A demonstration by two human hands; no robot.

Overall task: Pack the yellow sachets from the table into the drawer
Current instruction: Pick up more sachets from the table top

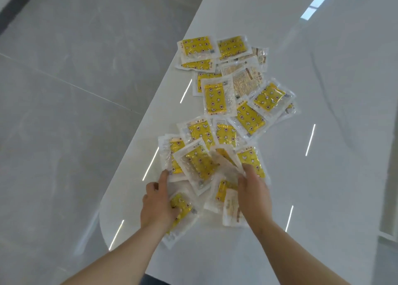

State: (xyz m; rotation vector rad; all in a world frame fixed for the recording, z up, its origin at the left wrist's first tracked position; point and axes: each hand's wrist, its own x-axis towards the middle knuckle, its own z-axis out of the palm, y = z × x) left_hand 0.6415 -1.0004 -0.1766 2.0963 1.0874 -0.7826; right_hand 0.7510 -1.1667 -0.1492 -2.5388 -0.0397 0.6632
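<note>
Roughly nineteen yellow sachets (216, 98) lie in an overlapping heap on the white counter (323, 155), with two hands in the near end of it.
The overlap prevents an exact count, and a few sachets lie pale side up. The left hand (158, 203) lies on the nearest sachet (181, 209), its forefinger stretched to another and its other fingers curled. The right hand (254, 190) is arched over the middle of the heap, fingertips buried among the packets. Whether either hand actually grips cannot be told. Grey floor (75, 91) lies left of the counter.
</note>
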